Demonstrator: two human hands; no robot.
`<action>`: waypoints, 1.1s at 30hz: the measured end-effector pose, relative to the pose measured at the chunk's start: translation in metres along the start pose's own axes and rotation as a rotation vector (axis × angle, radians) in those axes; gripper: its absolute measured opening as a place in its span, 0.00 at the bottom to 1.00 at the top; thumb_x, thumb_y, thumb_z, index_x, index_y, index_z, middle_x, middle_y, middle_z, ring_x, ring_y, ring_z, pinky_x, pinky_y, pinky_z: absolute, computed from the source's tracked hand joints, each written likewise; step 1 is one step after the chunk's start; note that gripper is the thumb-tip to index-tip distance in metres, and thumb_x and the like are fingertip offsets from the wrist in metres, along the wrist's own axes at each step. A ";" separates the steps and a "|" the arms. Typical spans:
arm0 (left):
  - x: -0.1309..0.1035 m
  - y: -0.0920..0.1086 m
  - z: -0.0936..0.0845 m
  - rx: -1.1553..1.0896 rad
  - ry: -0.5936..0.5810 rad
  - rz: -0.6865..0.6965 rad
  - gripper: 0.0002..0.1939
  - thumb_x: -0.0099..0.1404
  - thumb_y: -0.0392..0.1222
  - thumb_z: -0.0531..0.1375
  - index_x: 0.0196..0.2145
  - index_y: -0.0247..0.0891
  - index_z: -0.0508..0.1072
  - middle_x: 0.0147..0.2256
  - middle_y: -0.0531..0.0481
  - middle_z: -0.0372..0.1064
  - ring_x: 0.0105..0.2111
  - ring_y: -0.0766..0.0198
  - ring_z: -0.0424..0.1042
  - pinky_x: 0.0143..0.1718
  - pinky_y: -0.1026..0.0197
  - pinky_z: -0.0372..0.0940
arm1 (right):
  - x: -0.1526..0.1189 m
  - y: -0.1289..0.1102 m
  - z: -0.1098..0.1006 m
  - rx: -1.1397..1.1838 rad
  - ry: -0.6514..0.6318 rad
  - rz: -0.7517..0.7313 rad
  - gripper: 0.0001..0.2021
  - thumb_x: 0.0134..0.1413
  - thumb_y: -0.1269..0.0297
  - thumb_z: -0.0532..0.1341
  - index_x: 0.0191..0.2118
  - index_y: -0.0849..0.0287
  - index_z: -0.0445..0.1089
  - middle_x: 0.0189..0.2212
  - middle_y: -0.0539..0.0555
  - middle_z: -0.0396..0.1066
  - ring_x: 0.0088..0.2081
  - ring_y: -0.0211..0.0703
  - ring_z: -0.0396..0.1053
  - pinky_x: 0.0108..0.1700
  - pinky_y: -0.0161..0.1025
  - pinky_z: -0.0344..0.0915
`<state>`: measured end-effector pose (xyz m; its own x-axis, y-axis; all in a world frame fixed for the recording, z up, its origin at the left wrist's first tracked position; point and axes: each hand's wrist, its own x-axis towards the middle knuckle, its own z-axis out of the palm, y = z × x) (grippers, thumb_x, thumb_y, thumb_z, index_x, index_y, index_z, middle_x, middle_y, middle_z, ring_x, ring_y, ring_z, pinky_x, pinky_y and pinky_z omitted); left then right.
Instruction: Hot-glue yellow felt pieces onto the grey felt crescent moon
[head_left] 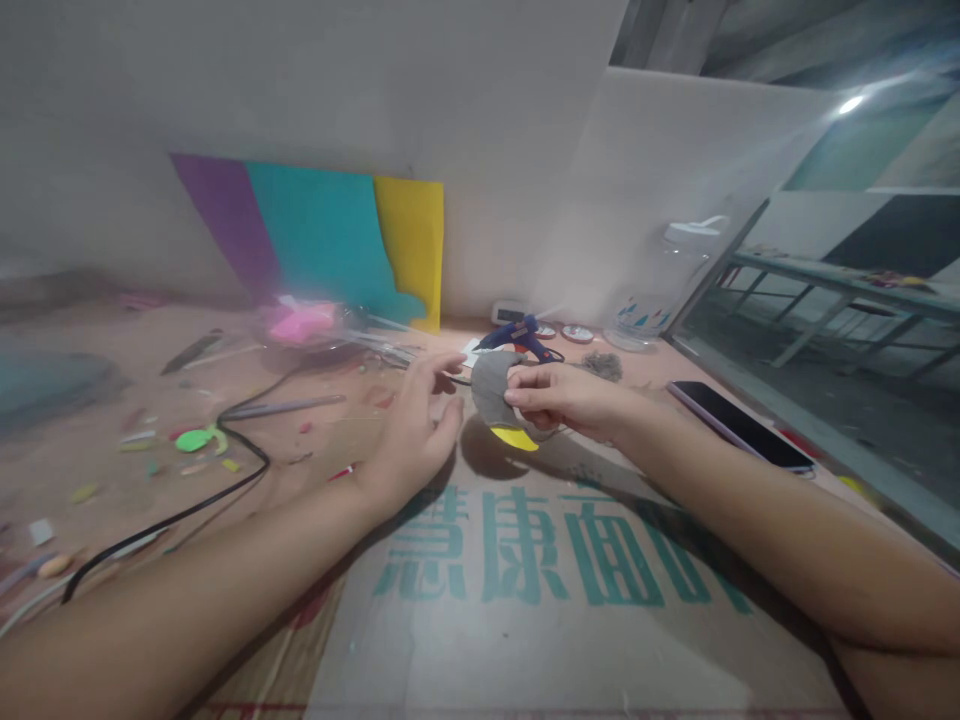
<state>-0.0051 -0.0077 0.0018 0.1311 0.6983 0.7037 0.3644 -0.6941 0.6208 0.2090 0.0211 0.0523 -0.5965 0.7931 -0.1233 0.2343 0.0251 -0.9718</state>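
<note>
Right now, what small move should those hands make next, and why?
Probably bring the left hand in to steady the gray piece by its free side: only the right hand pinches it, while the left hand is open close beside it, apparently holding nothing.

You work in dim, greyish light, a small white lamp flaring in streaks at upper right. Your bare right forearm shadows the pale sheet with green characters. Wide-angle distortion stretches the edges; the rounded blue-grey shape at far left blurs.
</note>
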 end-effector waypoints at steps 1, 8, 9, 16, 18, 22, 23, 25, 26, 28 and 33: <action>0.001 -0.001 0.001 -0.096 -0.028 -0.125 0.15 0.68 0.39 0.53 0.51 0.37 0.69 0.43 0.45 0.69 0.41 0.61 0.69 0.43 0.58 0.65 | 0.000 -0.001 -0.001 -0.024 0.022 0.001 0.20 0.47 0.49 0.68 0.26 0.59 0.62 0.16 0.41 0.53 0.18 0.29 0.48 0.21 0.31 0.43; 0.005 -0.003 0.003 -0.220 -0.328 -0.439 0.18 0.63 0.53 0.57 0.23 0.37 0.64 0.21 0.57 0.59 0.22 0.69 0.59 0.24 0.65 0.54 | -0.003 -0.010 0.001 -0.397 0.058 -0.025 0.19 0.53 0.47 0.62 0.27 0.59 0.64 0.17 0.42 0.54 0.19 0.31 0.51 0.22 0.33 0.46; 0.004 -0.003 0.003 -0.205 -0.335 -0.435 0.18 0.63 0.52 0.57 0.22 0.38 0.63 0.20 0.57 0.59 0.22 0.69 0.59 0.25 0.65 0.54 | -0.004 -0.013 0.001 -0.485 0.057 -0.039 0.19 0.56 0.47 0.60 0.28 0.59 0.66 0.19 0.44 0.57 0.20 0.31 0.53 0.23 0.33 0.48; 0.004 -0.010 0.006 -0.213 -0.395 -0.440 0.17 0.64 0.52 0.56 0.23 0.38 0.64 0.20 0.57 0.60 0.22 0.69 0.59 0.25 0.65 0.54 | -0.006 -0.018 -0.010 -0.733 0.170 -0.028 0.22 0.63 0.50 0.51 0.34 0.61 0.74 0.31 0.53 0.72 0.24 0.34 0.59 0.27 0.34 0.56; 0.004 -0.011 0.007 -0.223 -0.374 -0.442 0.18 0.64 0.52 0.56 0.24 0.38 0.64 0.21 0.57 0.61 0.22 0.69 0.59 0.24 0.66 0.54 | -0.011 -0.010 -0.009 -0.700 0.206 -0.046 0.21 0.64 0.51 0.50 0.35 0.61 0.73 0.34 0.54 0.73 0.23 0.33 0.60 0.26 0.33 0.57; 0.003 -0.010 0.006 -0.279 -0.335 -0.463 0.18 0.65 0.52 0.56 0.24 0.37 0.65 0.21 0.56 0.62 0.21 0.70 0.59 0.23 0.66 0.55 | -0.023 0.008 0.005 -0.526 0.277 -0.034 0.18 0.63 0.52 0.53 0.40 0.61 0.73 0.28 0.52 0.72 0.19 0.32 0.61 0.21 0.32 0.58; 0.003 -0.009 0.006 -0.288 -0.335 -0.473 0.18 0.65 0.52 0.56 0.25 0.37 0.65 0.21 0.56 0.62 0.21 0.71 0.60 0.23 0.67 0.55 | -0.026 0.012 0.010 -0.465 0.295 -0.011 0.18 0.62 0.53 0.53 0.42 0.61 0.72 0.24 0.50 0.69 0.17 0.32 0.60 0.18 0.31 0.57; 0.003 -0.008 0.005 -0.295 -0.337 -0.496 0.18 0.65 0.53 0.57 0.26 0.37 0.66 0.21 0.56 0.63 0.20 0.71 0.60 0.22 0.67 0.55 | -0.028 0.018 0.018 -0.359 0.319 0.031 0.17 0.62 0.54 0.54 0.47 0.60 0.70 0.16 0.45 0.62 0.14 0.33 0.59 0.15 0.30 0.55; 0.003 -0.007 0.005 -0.295 -0.338 -0.507 0.18 0.64 0.53 0.57 0.26 0.37 0.66 0.21 0.56 0.63 0.20 0.71 0.60 0.22 0.68 0.55 | -0.028 0.020 0.021 -0.318 0.324 0.045 0.17 0.62 0.55 0.54 0.49 0.60 0.69 0.14 0.43 0.60 0.14 0.34 0.59 0.14 0.29 0.55; 0.003 -0.005 0.005 -0.290 -0.341 -0.523 0.17 0.64 0.53 0.58 0.27 0.36 0.68 0.22 0.55 0.65 0.21 0.71 0.62 0.22 0.68 0.57 | -0.028 0.025 0.025 -0.239 0.342 0.053 0.18 0.61 0.55 0.56 0.52 0.58 0.67 0.17 0.45 0.66 0.13 0.32 0.59 0.12 0.29 0.55; 0.005 -0.002 0.005 -0.352 -0.325 -0.607 0.14 0.60 0.51 0.62 0.31 0.37 0.67 0.24 0.55 0.69 0.21 0.71 0.64 0.21 0.68 0.57 | -0.030 0.036 0.026 -0.109 0.401 0.049 0.18 0.60 0.55 0.58 0.52 0.57 0.66 0.24 0.48 0.72 0.13 0.31 0.61 0.12 0.28 0.54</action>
<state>-0.0002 -0.0018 0.0023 0.2861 0.9528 0.1020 0.1513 -0.1500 0.9770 0.2152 -0.0181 0.0161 -0.2410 0.9687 -0.0601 0.3482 0.0285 -0.9370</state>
